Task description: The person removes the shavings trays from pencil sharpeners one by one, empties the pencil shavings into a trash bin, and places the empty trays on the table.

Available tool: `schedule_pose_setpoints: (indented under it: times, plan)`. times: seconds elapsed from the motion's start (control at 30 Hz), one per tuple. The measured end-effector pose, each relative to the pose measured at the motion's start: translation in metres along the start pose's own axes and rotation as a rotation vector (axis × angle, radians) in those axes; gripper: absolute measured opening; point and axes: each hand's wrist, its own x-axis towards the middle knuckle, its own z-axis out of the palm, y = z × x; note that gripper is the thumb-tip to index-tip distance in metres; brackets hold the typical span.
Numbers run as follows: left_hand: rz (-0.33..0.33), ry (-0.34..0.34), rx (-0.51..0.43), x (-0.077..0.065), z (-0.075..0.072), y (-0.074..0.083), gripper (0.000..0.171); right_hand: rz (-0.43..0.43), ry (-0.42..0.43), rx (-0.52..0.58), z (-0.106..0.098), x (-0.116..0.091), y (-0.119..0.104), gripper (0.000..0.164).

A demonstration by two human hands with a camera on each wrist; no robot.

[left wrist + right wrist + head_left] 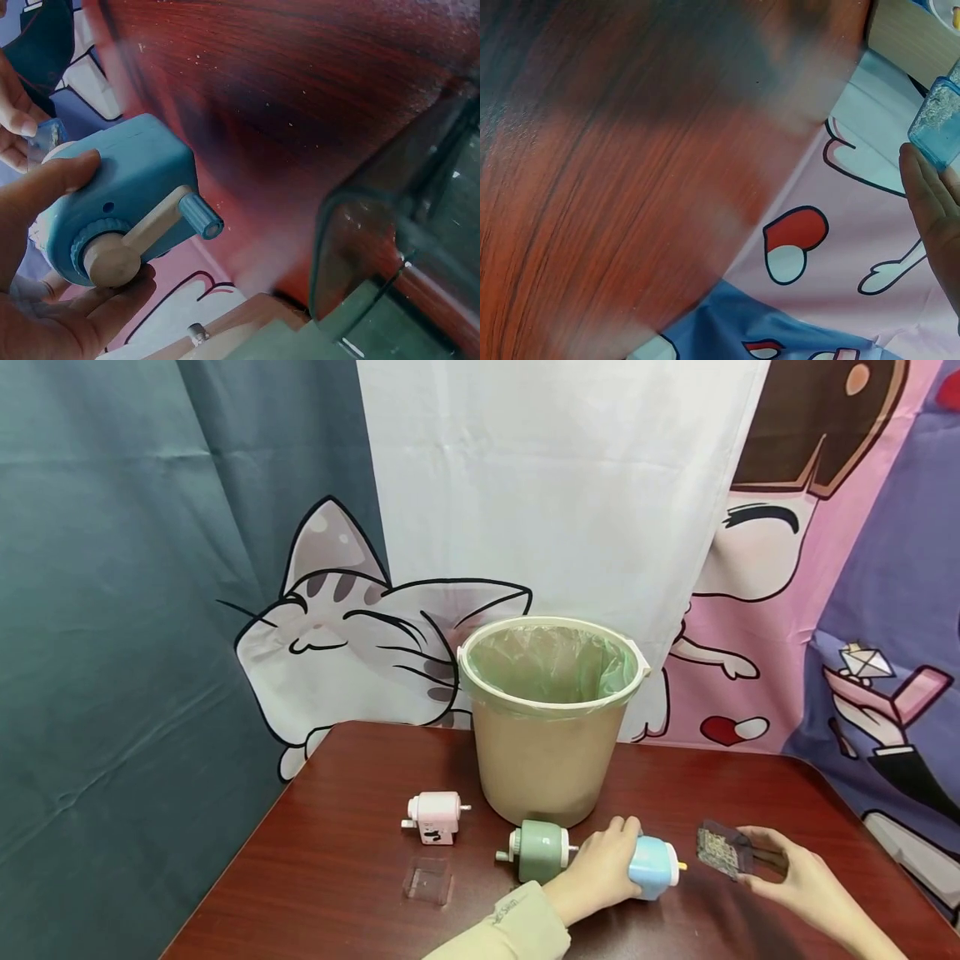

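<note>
My left hand [602, 865] grips a light blue crank pencil sharpener [652, 867] just above the table. In the left wrist view its crank handle [201, 216] faces the camera, with the thumb over the top and fingers beneath. My right hand [798, 870] pinches a small see-through shavings tray [718, 850], held apart from the blue sharpener on its right. Pencil shavings [939, 106] lie inside this tray. Left of the blue sharpener is a green crank sharpener [542, 852], partly behind my left wrist.
A beige bin [551, 760] lined with a thin green bag stands behind the sharpeners. To its left sits a pink sharpener [437, 817], with a clear tray [429, 881] lying in front. A printed curtain [570, 527] hangs behind the reddish-brown table [322, 860].
</note>
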Motion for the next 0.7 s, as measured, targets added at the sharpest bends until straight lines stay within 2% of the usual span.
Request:
schedule_pose_setpoints:
  times: [0.3, 0.7]
  plan:
    - [-0.082, 0.003, -0.024, 0.008, 0.01, 0.005, 0.06, -0.096, 0.021, 0.093, 0.003, -0.003, 0.01, 0.055]
    - [-0.139, 0.017, 0.014, 0.012, 0.02, 0.012, 0.061, -0.111, 0.041, 0.084, 0.0, -0.005, 0.011, 0.055]
